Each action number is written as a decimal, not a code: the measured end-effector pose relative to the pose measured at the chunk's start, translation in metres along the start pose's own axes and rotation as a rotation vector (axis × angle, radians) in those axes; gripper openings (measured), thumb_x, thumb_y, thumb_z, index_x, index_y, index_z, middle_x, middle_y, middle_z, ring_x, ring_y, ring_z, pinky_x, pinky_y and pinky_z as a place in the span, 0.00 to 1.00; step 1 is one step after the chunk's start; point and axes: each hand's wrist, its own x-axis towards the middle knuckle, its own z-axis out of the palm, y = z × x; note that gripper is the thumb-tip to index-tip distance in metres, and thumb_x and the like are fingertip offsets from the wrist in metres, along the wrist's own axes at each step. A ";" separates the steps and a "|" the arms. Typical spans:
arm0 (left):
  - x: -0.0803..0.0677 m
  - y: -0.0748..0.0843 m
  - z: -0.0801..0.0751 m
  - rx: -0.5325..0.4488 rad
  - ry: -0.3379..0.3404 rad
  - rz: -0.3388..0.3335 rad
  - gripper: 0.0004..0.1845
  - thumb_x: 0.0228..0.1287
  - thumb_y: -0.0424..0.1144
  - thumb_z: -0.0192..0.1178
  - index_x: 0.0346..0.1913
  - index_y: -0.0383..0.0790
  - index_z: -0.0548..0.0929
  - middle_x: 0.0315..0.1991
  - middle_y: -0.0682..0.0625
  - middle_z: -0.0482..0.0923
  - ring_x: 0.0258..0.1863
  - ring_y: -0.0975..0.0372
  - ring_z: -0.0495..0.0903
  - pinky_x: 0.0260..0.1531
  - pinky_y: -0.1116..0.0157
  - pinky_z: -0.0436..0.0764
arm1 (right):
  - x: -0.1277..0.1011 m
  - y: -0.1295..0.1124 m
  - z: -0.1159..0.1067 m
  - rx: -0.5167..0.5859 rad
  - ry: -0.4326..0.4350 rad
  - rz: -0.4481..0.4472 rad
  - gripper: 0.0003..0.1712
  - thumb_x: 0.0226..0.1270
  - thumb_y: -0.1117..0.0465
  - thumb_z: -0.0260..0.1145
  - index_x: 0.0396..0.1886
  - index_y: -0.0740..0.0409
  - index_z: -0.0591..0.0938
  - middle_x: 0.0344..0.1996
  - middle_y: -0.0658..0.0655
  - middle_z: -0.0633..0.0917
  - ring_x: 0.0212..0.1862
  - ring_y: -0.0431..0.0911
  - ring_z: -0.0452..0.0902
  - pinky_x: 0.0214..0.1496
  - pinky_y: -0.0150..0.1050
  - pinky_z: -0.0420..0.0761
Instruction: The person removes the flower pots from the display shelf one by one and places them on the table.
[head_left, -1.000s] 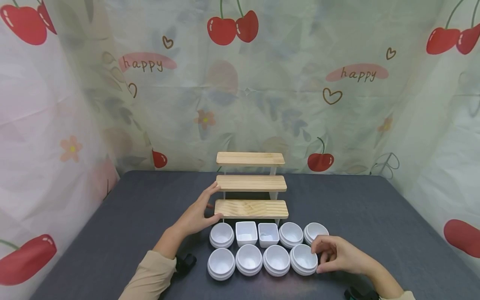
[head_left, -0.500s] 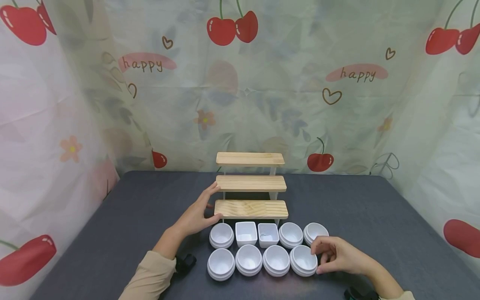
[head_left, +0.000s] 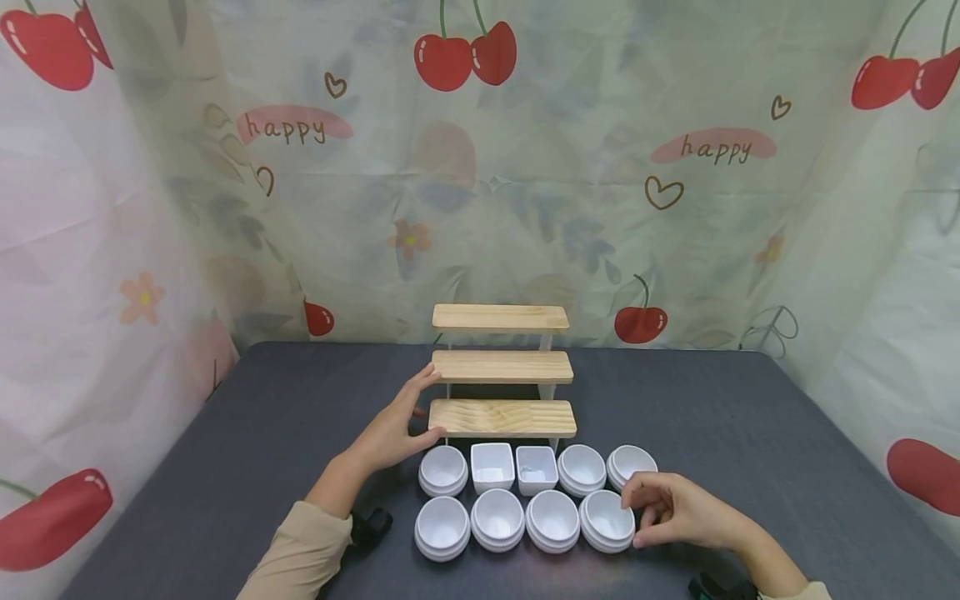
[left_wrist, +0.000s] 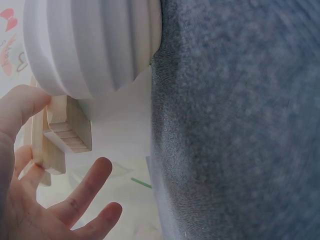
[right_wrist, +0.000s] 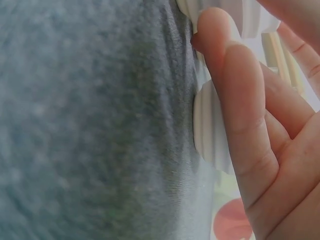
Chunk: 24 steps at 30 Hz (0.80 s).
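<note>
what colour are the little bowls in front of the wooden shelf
White, all of them; clearest in the head view.

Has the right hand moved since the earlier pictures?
No. The right hand grips the same round white bowl, the right end of the front row, as far from the wooden shelf as before.

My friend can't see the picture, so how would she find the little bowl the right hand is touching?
Find the wooden step shelf in the middle of the grey table. In front of it sit two rows of small white cups; look at the nearer row of four. It is the round ribbed bowl at that row's right end, the only one with the right hand pinching its rim.
</note>
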 end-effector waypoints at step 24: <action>-0.001 0.001 -0.007 0.088 0.006 0.039 0.43 0.58 0.41 0.65 0.72 0.43 0.53 0.75 0.45 0.46 0.62 0.46 0.69 0.56 0.50 0.75 | 0.031 -0.053 -0.015 -0.518 0.382 0.004 0.09 0.63 0.65 0.63 0.43 0.54 0.80 0.37 0.54 0.85 0.36 0.31 0.79 0.30 0.31 0.80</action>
